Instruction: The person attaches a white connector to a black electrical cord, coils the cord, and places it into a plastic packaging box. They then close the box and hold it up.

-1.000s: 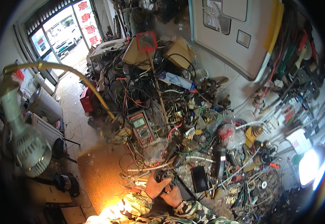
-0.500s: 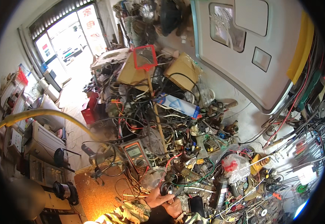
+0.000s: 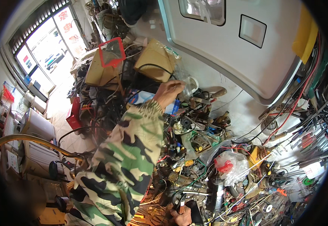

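My left arm, in a camouflage sleeve, stretches across the heap. At its end my left hand [image 3: 169, 92] is over a blue-and-white box [image 3: 143, 97], beside clear plastic wrapping [image 3: 186, 89]. Its fingers are bent and close together; whatever they hold, if anything, is hidden. Down at the lower edge my right hand [image 3: 181, 217] is closed around a small brown-and-black piece [image 3: 182, 205] whose kind I cannot make out. A black flat-sided object [image 3: 195, 213] stands just to its right. The sleeve hides the area where the multimeter was seen.
Loose parts, wires and tools cover the bench. A clear bag with red inside [image 3: 229, 165] lies right of centre. Behind the box are a cardboard box [image 3: 154, 62] and a red-framed swatter [image 3: 112, 52]. A large white panel [image 3: 224, 56] leans at the back; a yellow bent tube [image 3: 28, 138] crosses the left.
My left hand has left my right hand and reached forward to the blue-and-white box. My right hand stays low, still gripping a small piece. The view has shifted, moving the scene left and up.
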A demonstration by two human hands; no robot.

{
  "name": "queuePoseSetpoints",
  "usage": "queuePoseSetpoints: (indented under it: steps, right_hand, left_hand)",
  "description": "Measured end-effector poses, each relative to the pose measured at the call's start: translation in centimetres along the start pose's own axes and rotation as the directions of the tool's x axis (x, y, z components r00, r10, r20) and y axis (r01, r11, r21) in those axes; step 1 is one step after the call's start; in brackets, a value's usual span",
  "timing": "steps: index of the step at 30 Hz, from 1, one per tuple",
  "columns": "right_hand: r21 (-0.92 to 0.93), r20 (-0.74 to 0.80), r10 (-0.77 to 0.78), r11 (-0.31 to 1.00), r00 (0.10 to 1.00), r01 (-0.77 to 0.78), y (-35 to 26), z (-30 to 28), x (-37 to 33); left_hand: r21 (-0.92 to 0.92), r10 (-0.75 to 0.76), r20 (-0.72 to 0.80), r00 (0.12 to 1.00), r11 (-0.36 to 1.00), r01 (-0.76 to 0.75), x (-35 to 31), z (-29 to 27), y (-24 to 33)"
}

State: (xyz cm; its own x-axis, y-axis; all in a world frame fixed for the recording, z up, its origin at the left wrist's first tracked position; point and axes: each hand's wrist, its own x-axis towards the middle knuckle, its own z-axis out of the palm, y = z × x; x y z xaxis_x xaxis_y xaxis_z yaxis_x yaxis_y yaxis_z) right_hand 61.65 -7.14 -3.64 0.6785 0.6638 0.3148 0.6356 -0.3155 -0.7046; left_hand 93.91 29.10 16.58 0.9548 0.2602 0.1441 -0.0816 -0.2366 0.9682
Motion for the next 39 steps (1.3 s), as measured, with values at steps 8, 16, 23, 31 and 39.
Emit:
queuePoseSetpoints:
  steps: [8,16,23,31,39]
  right_hand:
    - [0.34,0.083,0.316,0.882,0.945,-0.325,-1.4,-1.3,-1.5]
    - [0.445,0.297,0.521,0.666,0.8,-0.599,-1.8,-3.2,0.8]
    - [0.531,0.331,0.589,0.53,0.737,-0.661,-2.8,-5.2,0.1]
    - [0.557,0.342,0.583,0.505,0.737,-0.659,-7.9,-6.1,-4.2]
    - [-0.037,0.467,0.27,0.957,0.842,-0.287,-15.8,2.1,-11.6]
  left_hand:
    - [0.062,0.173,-0.299,0.938,0.985,-0.162,2.8,0.7,-5.2]
    - [0.446,0.43,-0.249,0.868,0.846,-0.291,-23.2,-4.9,8.0]
    - [0.839,0.047,-0.19,0.981,0.526,0.137,-54.9,-2.4,3.1]
    - [0.942,-0.162,-0.075,0.984,0.312,0.123,-73.7,1.2,-1.5]
    - [0.854,-0.168,0.011,0.986,0.514,0.078,-82.6,1.1,-7.5]
